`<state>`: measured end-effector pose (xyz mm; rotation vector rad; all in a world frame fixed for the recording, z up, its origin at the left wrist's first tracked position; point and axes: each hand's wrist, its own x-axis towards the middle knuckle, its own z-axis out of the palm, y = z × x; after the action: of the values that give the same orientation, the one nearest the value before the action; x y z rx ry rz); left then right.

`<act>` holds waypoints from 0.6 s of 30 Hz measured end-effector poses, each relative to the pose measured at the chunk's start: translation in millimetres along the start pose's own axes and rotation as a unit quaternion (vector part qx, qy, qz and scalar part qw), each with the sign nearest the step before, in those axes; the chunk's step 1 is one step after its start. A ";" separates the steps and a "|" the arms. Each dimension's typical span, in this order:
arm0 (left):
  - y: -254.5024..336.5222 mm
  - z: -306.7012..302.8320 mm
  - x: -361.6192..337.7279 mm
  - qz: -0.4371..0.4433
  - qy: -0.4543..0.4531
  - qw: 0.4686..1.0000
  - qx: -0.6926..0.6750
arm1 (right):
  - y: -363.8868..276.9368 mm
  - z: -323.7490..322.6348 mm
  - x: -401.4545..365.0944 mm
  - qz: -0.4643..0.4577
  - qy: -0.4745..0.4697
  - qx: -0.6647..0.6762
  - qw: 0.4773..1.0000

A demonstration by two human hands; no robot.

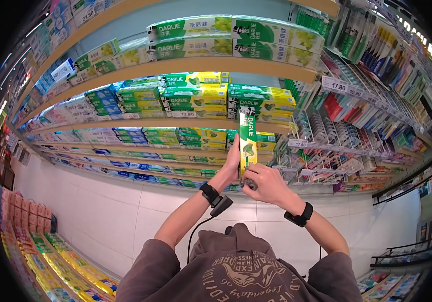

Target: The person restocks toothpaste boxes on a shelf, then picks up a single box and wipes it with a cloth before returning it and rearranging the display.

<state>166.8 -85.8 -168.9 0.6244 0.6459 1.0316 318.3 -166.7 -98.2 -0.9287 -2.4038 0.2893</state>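
A green, white and yellow Darlie toothpaste box point(248, 138) stands on end in front of the shelves. My left hand point(232, 160) is closed around its left side, with the fingertips hidden behind the box. Close to the lower end of the box, my right hand point(270, 185) is closed, its fingers bent over a small dark grey crumpled cloth point(249, 184). More Darlie toothpaste boxes point(195, 100) are stacked on the shelf just behind, in green and yellow.
Wooden shelf edges point(201, 68) run across in front of me, bearing rows of toothpaste boxes. To the right, racks of toothbrushes point(372, 55) hang on hooks with price tags point(339, 85). Pale floor tiles point(110, 201) lie below; yellow and green packs point(70, 256) fill a display at lower left.
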 end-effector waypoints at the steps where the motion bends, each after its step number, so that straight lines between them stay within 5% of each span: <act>1: 2.1 2.2 -1.1 -0.004 0.001 1.000 0.004 | 3.0 -0.8 -0.4 -0.002 -0.011 0.011 1.000; 5: 5.0 10.2 2.5 0.023 0.026 0.999 0.002 | 10.3 -13.2 4.4 0.034 0.075 0.097 0.992; 10: 8.5 6.6 -2.4 0.004 -0.015 1.000 0.019 | 46.6 2.8 3.9 0.206 0.250 0.147 0.935; 18: -4.6 -4.1 4.8 0.009 0.003 1.000 -0.018 | 67.8 31.2 3.4 0.304 0.176 0.251 0.902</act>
<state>168.1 -82.5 -175.9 0.5963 0.6262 1.0594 336.6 -114.4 -148.4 -1.3141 -1.5431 0.8447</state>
